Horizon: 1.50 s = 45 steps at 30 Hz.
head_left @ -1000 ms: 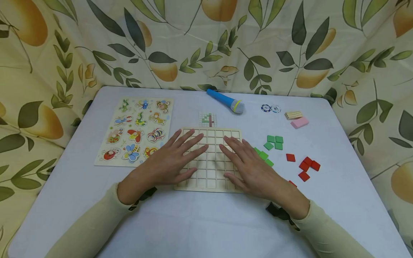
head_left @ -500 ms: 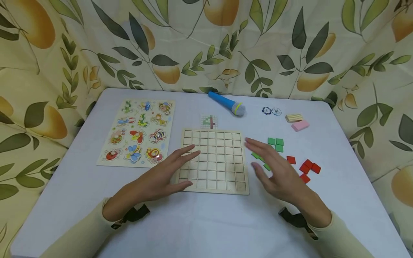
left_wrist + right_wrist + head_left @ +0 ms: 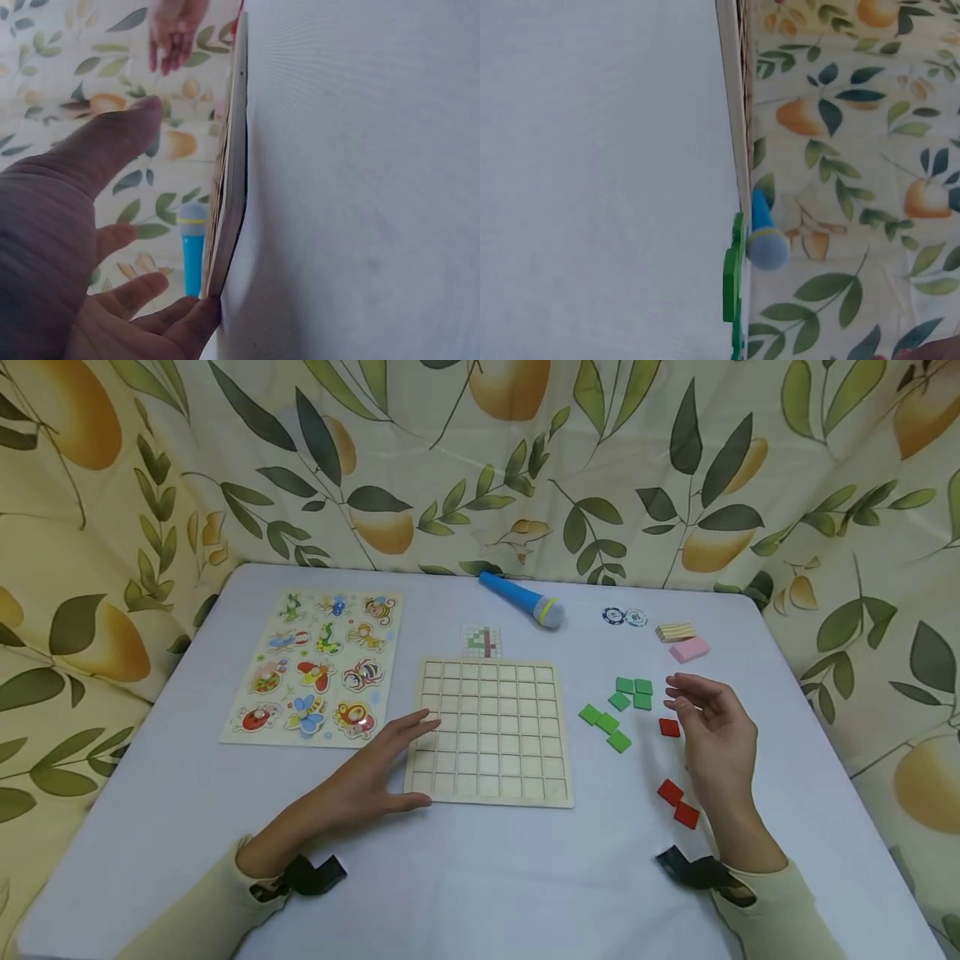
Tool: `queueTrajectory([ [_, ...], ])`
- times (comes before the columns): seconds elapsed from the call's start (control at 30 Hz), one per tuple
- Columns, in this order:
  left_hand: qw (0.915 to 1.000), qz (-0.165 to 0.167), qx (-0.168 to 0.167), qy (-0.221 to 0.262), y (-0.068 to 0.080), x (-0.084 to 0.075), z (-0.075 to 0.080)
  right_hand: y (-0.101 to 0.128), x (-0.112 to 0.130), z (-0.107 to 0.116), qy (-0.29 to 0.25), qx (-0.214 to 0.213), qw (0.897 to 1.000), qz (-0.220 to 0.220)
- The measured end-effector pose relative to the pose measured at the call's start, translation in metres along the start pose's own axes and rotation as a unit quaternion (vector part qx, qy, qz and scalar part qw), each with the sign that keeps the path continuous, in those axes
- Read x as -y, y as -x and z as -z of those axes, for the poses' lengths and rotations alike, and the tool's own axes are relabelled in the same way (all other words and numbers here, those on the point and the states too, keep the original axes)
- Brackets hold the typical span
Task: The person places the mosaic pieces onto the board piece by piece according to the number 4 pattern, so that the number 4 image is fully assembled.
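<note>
A pale wooden grid board [image 3: 490, 743] lies flat on the white table. At its left edge is my left hand [image 3: 363, 781], thumb and fingers spread and fairly straight; in the left wrist view, fingertips [image 3: 202, 319] touch the board's side. My right hand [image 3: 718, 739] is raised over the right side, its fingers loosely bent, with nothing visible in them. Red square tiles [image 3: 686, 815] lie beside and below it; others seem hidden behind the hand. Several green square tiles [image 3: 618, 741] lie between the board and that hand. Behind the board is a small printed grid card [image 3: 481, 642].
An insect picture puzzle [image 3: 341, 681] lies on the left. A blue toy microphone [image 3: 517, 597] sits at the back. Two poker chips [image 3: 625, 617], a striped wooden block [image 3: 676, 632] and a pink block [image 3: 689, 649] lie at the back right. Fruit-patterned cloth [image 3: 480, 485] hangs around the table.
Both hands have moved apart from over the board. My left hand has drawn back to its left edge. My right hand has swung right, past the green tiles to the red ones.
</note>
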<state>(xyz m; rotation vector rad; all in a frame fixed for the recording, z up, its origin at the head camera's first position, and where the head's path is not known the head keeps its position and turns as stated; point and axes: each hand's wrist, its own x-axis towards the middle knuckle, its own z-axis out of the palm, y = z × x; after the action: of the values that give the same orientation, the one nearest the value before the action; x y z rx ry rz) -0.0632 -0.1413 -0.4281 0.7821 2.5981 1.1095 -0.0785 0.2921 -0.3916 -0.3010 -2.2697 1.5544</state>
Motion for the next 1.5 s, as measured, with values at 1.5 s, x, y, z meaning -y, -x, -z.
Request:
queueTrajectory([
  [1.5, 0.9946, 0.088, 0.049, -0.024, 0.0, 0.011, -0.004, -0.041, -0.046, -0.002, 0.298, 0.128, 0.945, -0.026],
])
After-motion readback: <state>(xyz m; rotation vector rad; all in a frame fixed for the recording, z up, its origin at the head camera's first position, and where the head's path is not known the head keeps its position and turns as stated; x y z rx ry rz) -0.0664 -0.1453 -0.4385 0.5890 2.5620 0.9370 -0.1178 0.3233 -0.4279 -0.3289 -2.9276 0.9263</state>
